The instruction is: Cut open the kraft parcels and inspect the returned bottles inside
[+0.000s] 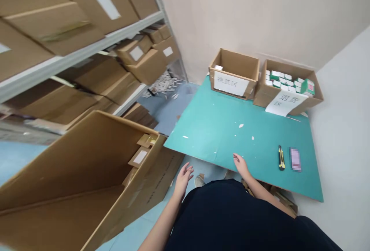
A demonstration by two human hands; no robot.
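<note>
My left hand [184,178] hangs in the air between the large cardboard box [156,170] and the table's front edge. Its fingers are loosely bent and apart, holding nothing. Over the near edge of the green tabletop [214,128] is my right hand [240,164], also with nothing in it and its fingers apart. To the right of that hand lie a yellow and black utility knife [281,158] and a blurred pinkish rectangular item [295,159]. Small white paper scraps [241,126] are scattered on the green surface.
At the table's back stand a nearly bare open carton [235,83] and a second carton [261,93] with green and white small boxes [285,81]. Metal shelves [135,25] with cardboard boxes line the left. White scraps [164,84] lie on the floor behind.
</note>
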